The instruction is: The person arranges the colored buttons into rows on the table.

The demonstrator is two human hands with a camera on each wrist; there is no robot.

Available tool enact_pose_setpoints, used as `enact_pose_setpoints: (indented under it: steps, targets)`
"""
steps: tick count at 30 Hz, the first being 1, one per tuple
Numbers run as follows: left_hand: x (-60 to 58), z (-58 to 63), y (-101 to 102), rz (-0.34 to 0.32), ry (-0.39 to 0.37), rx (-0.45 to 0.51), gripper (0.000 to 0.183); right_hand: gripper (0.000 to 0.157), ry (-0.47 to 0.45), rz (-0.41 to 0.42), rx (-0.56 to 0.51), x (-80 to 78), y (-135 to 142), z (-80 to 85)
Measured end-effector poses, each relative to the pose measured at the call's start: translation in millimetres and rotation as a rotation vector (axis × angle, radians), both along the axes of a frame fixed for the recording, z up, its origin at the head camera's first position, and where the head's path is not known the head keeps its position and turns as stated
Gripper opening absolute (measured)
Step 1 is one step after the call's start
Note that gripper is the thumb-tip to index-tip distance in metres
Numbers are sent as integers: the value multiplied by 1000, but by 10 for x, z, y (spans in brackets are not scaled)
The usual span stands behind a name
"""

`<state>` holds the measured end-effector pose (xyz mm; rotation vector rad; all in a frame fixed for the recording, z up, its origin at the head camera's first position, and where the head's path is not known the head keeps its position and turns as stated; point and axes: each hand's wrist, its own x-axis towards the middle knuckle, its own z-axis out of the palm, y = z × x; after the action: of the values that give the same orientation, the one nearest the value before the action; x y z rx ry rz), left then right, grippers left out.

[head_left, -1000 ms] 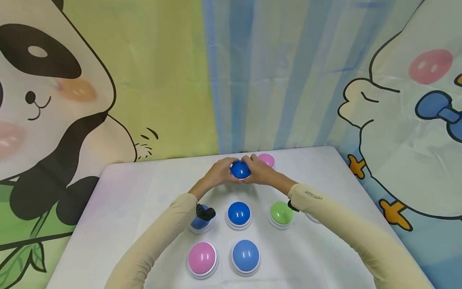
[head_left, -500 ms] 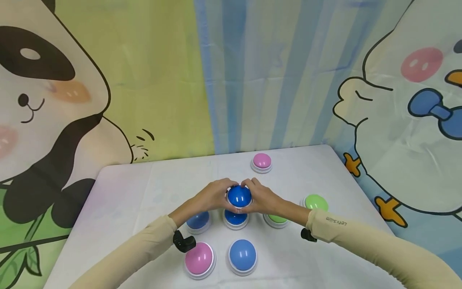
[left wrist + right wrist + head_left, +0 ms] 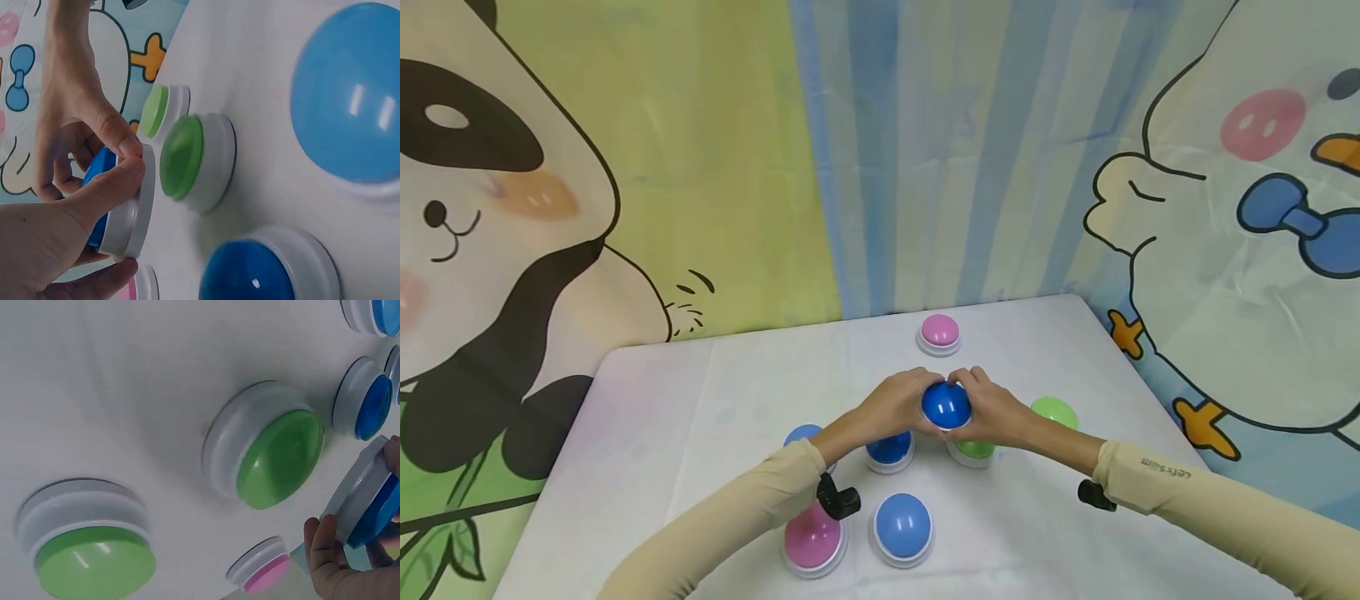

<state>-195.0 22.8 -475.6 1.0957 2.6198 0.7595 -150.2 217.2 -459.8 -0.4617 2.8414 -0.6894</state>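
Both hands grip one dark blue push button [image 3: 946, 405] with a white base, raised off the table in the head view. My left hand [image 3: 898, 404] holds its left side and my right hand [image 3: 992, 408] its right side. In the left wrist view the thumbs meet at the white rim of the held button [image 3: 128, 215]. Just behind and below it, a green button [image 3: 976, 450] is partly covered by the hands. Another dark blue button [image 3: 889, 450] stands on the table beside the left hand.
On the white table [image 3: 700, 433] stand a pink button [image 3: 940, 331] at the back, a second green button [image 3: 1055, 412] to the right, a light blue button [image 3: 903, 526] and a pink button [image 3: 812, 536] in front. A blue button [image 3: 802, 433] is partly behind the left forearm.
Both hands have brought the dark blue button from the back of the table nearer, then to the right, from over the other dark blue button to over the green one.
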Motion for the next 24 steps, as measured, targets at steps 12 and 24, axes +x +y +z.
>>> enact_pose_setpoints:
  steps: [12, 24]
  targets:
    - [187, 1, 381, -76, 100, 3, 79, 79, 53, 30, 1, 277, 432, 21]
    - [832, -41, 556, -181, 253, -135, 79, 82, -14, 62, 44, 885, 526, -22]
